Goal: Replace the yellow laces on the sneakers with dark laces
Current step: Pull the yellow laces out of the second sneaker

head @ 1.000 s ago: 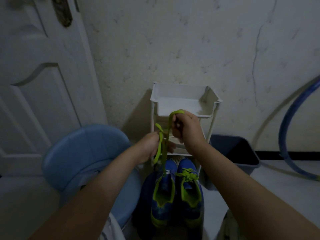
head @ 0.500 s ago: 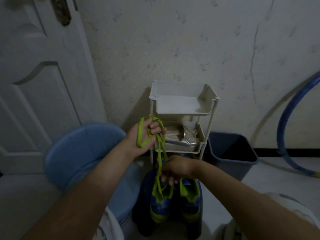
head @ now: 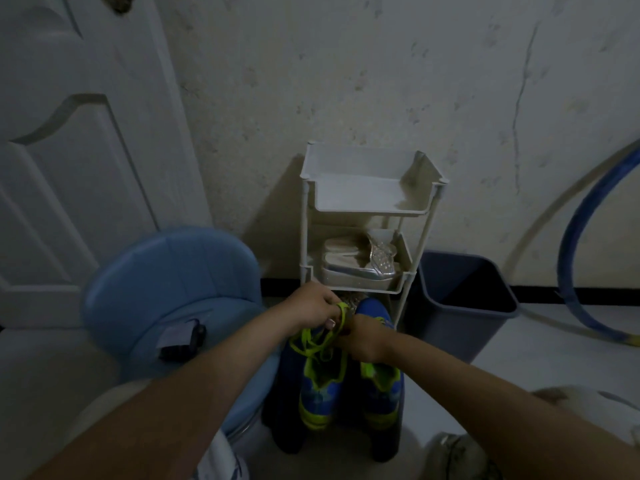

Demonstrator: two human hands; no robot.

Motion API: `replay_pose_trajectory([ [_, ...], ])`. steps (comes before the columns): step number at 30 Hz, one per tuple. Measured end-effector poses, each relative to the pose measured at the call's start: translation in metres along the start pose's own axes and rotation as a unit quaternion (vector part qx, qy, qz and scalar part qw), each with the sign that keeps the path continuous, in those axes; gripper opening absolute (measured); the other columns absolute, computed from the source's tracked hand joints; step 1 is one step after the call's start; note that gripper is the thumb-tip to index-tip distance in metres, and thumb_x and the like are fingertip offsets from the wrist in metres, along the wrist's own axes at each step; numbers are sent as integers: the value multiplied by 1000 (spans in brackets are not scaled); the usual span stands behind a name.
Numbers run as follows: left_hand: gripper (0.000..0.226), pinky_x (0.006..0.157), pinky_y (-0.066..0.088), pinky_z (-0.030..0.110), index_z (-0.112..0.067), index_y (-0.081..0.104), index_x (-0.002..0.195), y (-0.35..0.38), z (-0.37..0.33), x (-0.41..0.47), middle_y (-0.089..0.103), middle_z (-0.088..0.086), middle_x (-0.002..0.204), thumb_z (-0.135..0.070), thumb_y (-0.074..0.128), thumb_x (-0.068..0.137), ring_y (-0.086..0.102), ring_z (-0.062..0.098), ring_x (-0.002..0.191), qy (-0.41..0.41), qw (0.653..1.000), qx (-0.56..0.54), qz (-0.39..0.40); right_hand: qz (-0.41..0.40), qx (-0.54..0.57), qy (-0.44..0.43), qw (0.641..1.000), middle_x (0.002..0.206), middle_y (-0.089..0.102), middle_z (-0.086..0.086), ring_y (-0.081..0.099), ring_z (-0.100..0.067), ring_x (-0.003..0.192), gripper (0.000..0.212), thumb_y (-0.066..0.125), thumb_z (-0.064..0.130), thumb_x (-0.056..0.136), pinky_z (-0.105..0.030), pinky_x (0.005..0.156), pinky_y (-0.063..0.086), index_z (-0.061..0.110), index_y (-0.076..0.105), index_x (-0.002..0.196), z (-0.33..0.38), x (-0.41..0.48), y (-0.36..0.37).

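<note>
L hand point(head: 311, 308), R hand point(head: 363, 341): yellow lace point(head: 304, 336)

Dim light. Against a cracked pale wall point(head: 381, 81), a white tiered rack point(head: 367, 213); left, a panelled white door point(head: 69, 168), blue chair point(head: 173, 271); right, a dark bin point(head: 460, 317), blue hoop point(head: 581, 237), pale floor point(head: 554, 358).

I work in a dim, bluish room; the wall point(head: 381, 81) is the palest part and only the laces point(head: 341, 315) show bright. The rack point(head: 372, 209) throws a soft shadow leftward on that wall, my forearms point(head: 194, 393) look soft, and the door point(head: 69, 168) bows at the picture's edge.
</note>
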State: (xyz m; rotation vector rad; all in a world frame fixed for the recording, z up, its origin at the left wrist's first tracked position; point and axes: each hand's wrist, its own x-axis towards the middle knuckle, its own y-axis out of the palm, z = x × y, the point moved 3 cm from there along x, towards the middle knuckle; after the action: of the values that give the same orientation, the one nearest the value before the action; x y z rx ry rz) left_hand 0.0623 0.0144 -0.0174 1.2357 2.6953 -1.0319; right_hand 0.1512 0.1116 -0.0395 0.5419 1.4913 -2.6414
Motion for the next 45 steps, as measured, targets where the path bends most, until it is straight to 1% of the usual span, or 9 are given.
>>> replay_pose_trajectory([
  [6, 13, 54, 46, 23, -8, 66, 78, 17, 34, 9, 63, 3, 66, -17, 63, 86, 57, 13, 56, -63, 986, 132, 79, 38, 257, 133, 957, 71, 66, -12, 67, -20, 61, 14, 56, 0, 91, -31, 65, 61, -6, 66, 98, -12, 5, 15],
  [10, 24, 71, 46, 29, -5, 68, 101, 18, 34, 6, 63, 7, 93, -25, 61, 88, 59, 20, 82, -36, 945, 272, 177, 88, 126, 102, 983, 99, 72, -11, 71, -26, 94, 35, 74, 9, 76, -37, 83, 60, 6, 69, 110, -16, 7, 13],
  [15, 26, 87, 52, 37, -15, 67, 111, 15, 28, 5, 66, 9, 109, -13, 52, 90, 62, 27, 97, 38, 912, 357, 198, 39, 0, 48, 998, 102, 73, -9, 70, -25, 92, 37, 73, 8, 78, -37, 80, 59, 6, 67, 115, -19, 10, -7],
  [21, 37, 98, 48, 30, -23, 63, 127, 8, 12, 14, 64, -1, 126, -9, 52, 94, 59, 16, 113, 91, 947, 293, 94, -85, 63, 48, 993, 118, 67, -6, 63, -20, 110, 41, 62, 4, 85, -33, 96, 51, 13, 65, 125, -44, -2, -42],
  [26, 45, 99, 45, 31, -21, 55, 135, 33, 10, 28, 56, 3, 135, -23, 60, 91, 53, 21, 123, 105, 941, 310, 81, -40, -13, 108, 993, 145, 46, -10, 50, -25, 127, 57, 65, 28, 90, -28, 99, 44, 17, 45, 143, -77, -15, -39],
  [30, 69, 106, 40, 39, -21, 41, 146, 55, 19, 43, 44, 10, 143, -53, 59, 88, 39, 30, 134, 81, 913, 385, 109, 25, 63, 148, 987, 141, 48, -14, 63, -24, 99, 77, 69, 21, 89, -24, 64, 57, 16, 27, 153, -99, -18, -16],
  [32, 82, 108, 37, 42, -20, 33, 149, 62, 27, 48, 38, 10, 149, -65, 55, 85, 35, 31, 137, 47, 898, 414, 142, 16, 95, 142, 985, 135, 53, -15, 67, -28, 91, 75, 67, 13, 88, -30, 62, 60, 18, 28, 152, -105, -16, -8],
  [35, 80, 104, 43, 40, -21, 40, 146, 65, 33, 52, 42, 8, 145, -61, 61, 80, 45, 29, 129, 29, 891, 428, 148, -11, 50, 98, 994, 128, 61, -10, 64, -21, 85, 62, 67, 15, 88, -11, 58, 51, 16, 41, 145, -108, -12, -7],
  [45, 74, 99, 45, 38, -19, 44, 138, 59, 23, 57, 47, 8, 136, -49, 72, 77, 48, 28, 123, 44, 905, 409, 110, -59, -59, 26, 996, 137, 50, -4, 57, -26, 118, 72, 70, 36, 83, -33, 94, 48, 26, 35, 145, -102, 0, -10],
])
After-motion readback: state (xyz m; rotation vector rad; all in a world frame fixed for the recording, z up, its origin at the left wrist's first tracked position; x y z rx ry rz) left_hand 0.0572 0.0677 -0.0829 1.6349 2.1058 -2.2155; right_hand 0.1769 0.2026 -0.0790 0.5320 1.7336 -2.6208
